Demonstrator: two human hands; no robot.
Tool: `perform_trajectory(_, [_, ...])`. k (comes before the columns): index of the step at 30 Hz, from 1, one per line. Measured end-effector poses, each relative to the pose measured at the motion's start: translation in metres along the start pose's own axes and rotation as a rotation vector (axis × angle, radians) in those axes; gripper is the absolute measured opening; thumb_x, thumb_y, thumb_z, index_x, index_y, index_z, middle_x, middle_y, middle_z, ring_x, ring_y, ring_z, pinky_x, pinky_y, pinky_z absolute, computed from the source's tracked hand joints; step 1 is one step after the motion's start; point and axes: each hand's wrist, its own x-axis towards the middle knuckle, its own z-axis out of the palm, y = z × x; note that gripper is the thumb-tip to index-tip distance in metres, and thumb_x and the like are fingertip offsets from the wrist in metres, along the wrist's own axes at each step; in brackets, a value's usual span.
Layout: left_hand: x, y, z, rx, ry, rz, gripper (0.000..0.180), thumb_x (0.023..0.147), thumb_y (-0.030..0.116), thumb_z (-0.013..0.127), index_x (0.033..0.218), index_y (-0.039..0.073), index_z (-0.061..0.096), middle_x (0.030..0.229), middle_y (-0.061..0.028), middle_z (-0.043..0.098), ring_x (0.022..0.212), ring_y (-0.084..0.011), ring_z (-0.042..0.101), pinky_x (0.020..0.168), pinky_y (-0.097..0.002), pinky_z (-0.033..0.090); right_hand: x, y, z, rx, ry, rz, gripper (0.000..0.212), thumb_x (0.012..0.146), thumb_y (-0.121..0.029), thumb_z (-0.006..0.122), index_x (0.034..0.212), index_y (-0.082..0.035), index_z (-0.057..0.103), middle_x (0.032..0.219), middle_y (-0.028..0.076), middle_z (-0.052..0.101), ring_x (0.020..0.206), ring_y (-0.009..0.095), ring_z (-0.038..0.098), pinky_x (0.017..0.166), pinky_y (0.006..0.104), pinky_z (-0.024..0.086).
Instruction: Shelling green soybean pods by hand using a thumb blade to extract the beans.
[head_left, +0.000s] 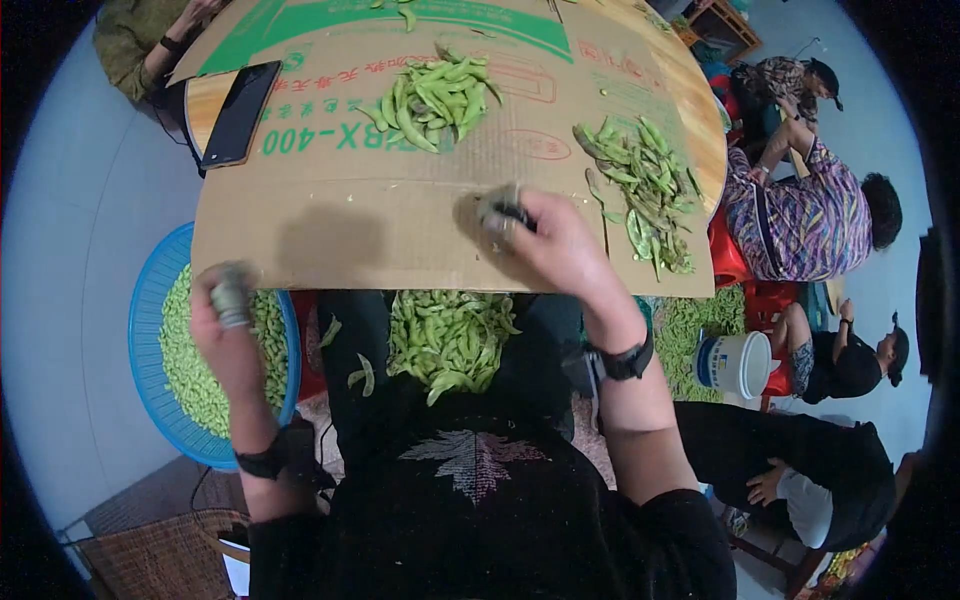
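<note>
My left hand (222,315) hangs over the near edge of a blue basket (140,340) holding shelled green beans (195,370). Grey-green wrapping covers a digit, and motion blurs the fingers. Above the cardboard sheet (310,240), my right hand (560,240) is closed, its wrapped fingertips bent together around a dark spot; whatever is in them cannot be made out. Beyond that hand lies a heap of green bean pods (435,100). To its right are flatter, browner pods or husks (645,185). More pods (450,340) rest in my lap.
A black phone (242,115) lies at the cardboard's left, near another person's arm (165,50). The wooden table edge (705,110) curves right. Several people sit beyond it. A white bucket (735,362) stands beside pods spread on the floor (685,340).
</note>
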Motion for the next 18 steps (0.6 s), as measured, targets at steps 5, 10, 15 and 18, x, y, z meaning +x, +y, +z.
perform_trajectory(5, [-0.004, -0.077, -0.081, 0.444, 0.230, -0.018, 0.020, 0.088, 0.016, 0.052, 0.093, -0.003, 0.057, 0.084, -0.0095, 0.059, 0.078, -0.0149, 0.052, 0.073, -0.0281, 0.043, 0.066, -0.012, -0.012, -0.506, 0.366, -0.121, 0.018, 0.077, -0.014, 0.052, 0.082, 0.003, 0.055, 0.074, 0.024, 0.058, 0.071, 0.040, 0.057, 0.066, 0.0466, 0.046])
perform_trajectory(10, [-0.020, -0.126, -0.128, 0.890, -0.039, -0.032, 0.024, 0.080, 0.013, 0.056, 0.101, 0.002, 0.060, 0.099, -0.0176, 0.060, 0.096, -0.0324, 0.054, 0.084, -0.0384, 0.042, 0.113, -0.007, 0.007, -0.533, 0.241, 0.030, 0.032, 0.077, -0.021, 0.057, 0.092, 0.006, 0.048, 0.076, 0.029, 0.058, 0.072, 0.043, 0.057, 0.063, 0.0489, 0.047])
perform_trajectory(15, [-0.013, -0.110, -0.117, 1.097, 0.193, 0.117, 0.027, 0.081, 0.012, 0.053, 0.107, 0.006, 0.058, 0.117, -0.0172, 0.052, 0.108, -0.0348, 0.048, 0.091, -0.0421, 0.037, 0.102, 0.004, 0.000, -0.485, 0.269, 0.007, 0.025, 0.075, -0.009, 0.051, 0.092, 0.008, 0.045, 0.075, 0.028, 0.058, 0.072, 0.042, 0.058, 0.064, 0.0487, 0.047])
perform_trajectory(18, [-0.013, -0.048, -0.090, 0.887, 0.311, 0.340, 0.028, 0.084, 0.014, 0.052, 0.108, 0.001, 0.056, 0.115, -0.0195, 0.051, 0.107, -0.0347, 0.047, 0.091, -0.0427, 0.037, 0.101, 0.010, 0.001, -0.468, 0.324, 0.019, 0.030, 0.074, -0.013, 0.056, 0.094, 0.006, 0.045, 0.076, 0.028, 0.057, 0.075, 0.042, 0.057, 0.066, 0.0486, 0.047])
